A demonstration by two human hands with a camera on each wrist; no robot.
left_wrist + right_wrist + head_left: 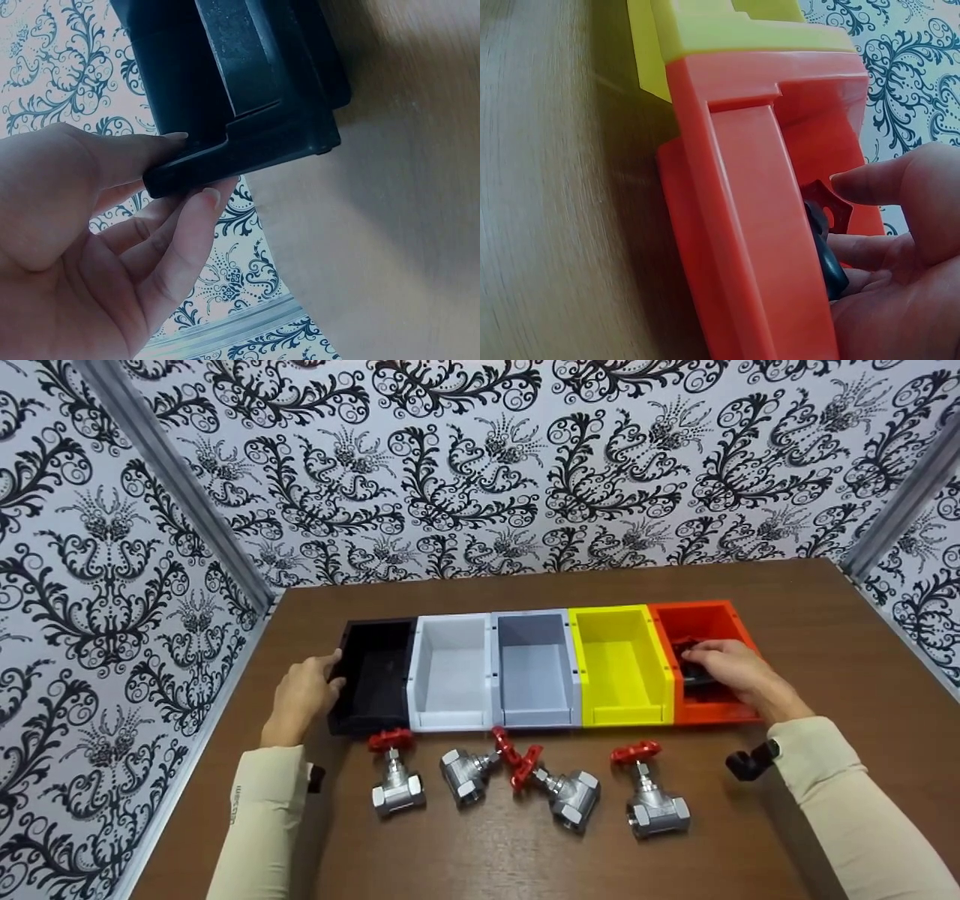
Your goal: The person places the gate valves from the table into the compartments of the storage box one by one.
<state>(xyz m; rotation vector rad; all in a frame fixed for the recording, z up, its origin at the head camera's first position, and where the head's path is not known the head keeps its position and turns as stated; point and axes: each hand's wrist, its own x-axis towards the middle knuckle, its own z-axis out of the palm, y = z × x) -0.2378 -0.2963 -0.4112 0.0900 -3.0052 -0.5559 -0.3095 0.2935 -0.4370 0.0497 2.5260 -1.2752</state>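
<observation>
My left hand (304, 694) pinches the left side wall of the black bin (247, 142), thumb inside and fingers outside in the left wrist view. My right hand (731, 667) reaches into the orange-red bin (742, 210) at the right end of the row. There it grips a black-bodied valve (826, 262) with a red handwheel (831, 206), the thumb by the wheel and the fingers under the body. The bin's front wall and my fingers hide part of it.
Between the end bins stand a white bin (454, 720), a grey bin (536, 718) and a yellow bin (626, 715), joined side by side. Several silver valves with red handwheels, such as one valve (656, 810), lie in front on the brown table (480, 862). Patterned walls (480, 472) surround it.
</observation>
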